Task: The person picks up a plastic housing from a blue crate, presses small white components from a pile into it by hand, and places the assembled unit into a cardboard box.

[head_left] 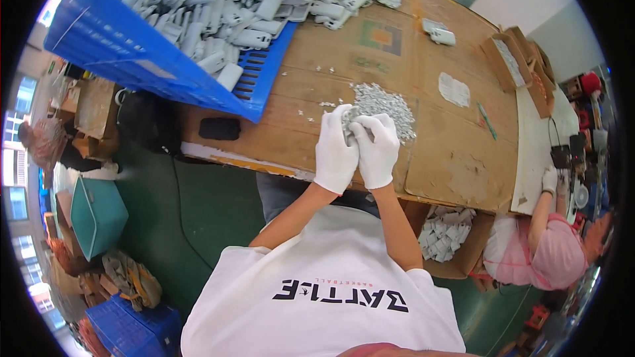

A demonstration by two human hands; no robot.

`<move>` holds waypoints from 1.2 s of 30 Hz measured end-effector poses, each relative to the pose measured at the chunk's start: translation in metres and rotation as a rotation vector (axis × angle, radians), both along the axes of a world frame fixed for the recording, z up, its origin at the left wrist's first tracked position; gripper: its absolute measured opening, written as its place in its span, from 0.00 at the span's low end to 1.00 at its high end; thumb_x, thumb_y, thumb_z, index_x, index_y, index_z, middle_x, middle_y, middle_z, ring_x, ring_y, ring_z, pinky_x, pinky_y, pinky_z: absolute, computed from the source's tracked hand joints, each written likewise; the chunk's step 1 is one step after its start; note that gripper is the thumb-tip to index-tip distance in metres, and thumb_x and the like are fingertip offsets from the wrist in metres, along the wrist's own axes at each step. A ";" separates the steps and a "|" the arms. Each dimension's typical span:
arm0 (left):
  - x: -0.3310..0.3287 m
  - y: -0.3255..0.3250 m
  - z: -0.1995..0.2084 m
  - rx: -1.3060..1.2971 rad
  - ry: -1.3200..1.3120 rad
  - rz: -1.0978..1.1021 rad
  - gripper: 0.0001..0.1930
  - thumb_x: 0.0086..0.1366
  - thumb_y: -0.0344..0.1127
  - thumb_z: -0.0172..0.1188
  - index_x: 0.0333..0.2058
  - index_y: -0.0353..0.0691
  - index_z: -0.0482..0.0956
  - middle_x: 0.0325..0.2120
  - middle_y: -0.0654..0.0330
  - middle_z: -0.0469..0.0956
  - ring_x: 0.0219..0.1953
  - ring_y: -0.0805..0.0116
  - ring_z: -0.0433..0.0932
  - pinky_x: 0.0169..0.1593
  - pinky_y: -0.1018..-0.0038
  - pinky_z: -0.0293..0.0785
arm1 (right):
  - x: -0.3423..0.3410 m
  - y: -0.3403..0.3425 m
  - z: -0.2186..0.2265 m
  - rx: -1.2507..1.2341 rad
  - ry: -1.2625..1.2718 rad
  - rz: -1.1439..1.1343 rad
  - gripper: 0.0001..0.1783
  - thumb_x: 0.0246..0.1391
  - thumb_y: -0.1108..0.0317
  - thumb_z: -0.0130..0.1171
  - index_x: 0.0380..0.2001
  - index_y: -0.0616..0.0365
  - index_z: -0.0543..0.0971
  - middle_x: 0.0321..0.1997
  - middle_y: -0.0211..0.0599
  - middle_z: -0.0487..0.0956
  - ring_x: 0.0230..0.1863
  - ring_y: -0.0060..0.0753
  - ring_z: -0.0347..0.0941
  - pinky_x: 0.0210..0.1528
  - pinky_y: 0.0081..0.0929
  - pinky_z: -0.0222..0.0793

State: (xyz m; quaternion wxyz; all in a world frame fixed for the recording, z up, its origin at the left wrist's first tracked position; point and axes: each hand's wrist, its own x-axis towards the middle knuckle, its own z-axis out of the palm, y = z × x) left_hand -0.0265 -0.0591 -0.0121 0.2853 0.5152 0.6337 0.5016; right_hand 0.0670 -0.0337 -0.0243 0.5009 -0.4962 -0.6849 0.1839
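Both my hands wear white gloves and meet over the near part of the cardboard-covered table, at the pile's near edge. My left hand is closed around a pale plastic piece, mostly hidden by the fingers. The thumb and fingers of my right hand pinch at the same piece from the right. Just beyond the hands lies a heap of small silvery-white parts, with a few strays to its left. Many white plastic casings are piled at the far left, spilling over a blue plastic crate.
A dark pad lies near the left edge. On the right are a crumpled white sheet, a green pen, loose casings and cardboard trays. Below the table, a box holds white pieces. A co-worker sits at right.
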 end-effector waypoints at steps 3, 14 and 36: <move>0.000 -0.003 0.002 0.029 -0.056 -0.014 0.20 0.63 0.22 0.55 0.55 0.37 0.71 0.46 0.49 0.73 0.50 0.52 0.76 0.52 0.66 0.73 | -0.004 -0.001 -0.003 0.053 -0.007 -0.041 0.06 0.48 0.76 0.67 0.31 0.60 0.81 0.29 0.36 0.73 0.33 0.35 0.71 0.36 0.30 0.68; -0.011 0.000 -0.011 0.069 -0.059 -0.144 0.20 0.60 0.26 0.56 0.53 0.40 0.71 0.46 0.49 0.75 0.48 0.45 0.76 0.50 0.60 0.75 | 0.016 0.018 -0.009 -0.568 0.495 0.232 0.12 0.56 0.73 0.63 0.43 0.61 0.76 0.37 0.33 0.78 0.39 0.21 0.73 0.43 0.23 0.71; -0.027 0.016 -0.037 -0.287 -0.006 -0.114 0.08 0.56 0.37 0.65 0.33 0.42 0.80 0.28 0.54 0.82 0.33 0.57 0.83 0.38 0.66 0.76 | 0.033 0.005 -0.019 -0.474 0.027 0.309 0.18 0.56 0.74 0.57 0.50 0.60 0.80 0.42 0.46 0.82 0.42 0.41 0.80 0.47 0.31 0.73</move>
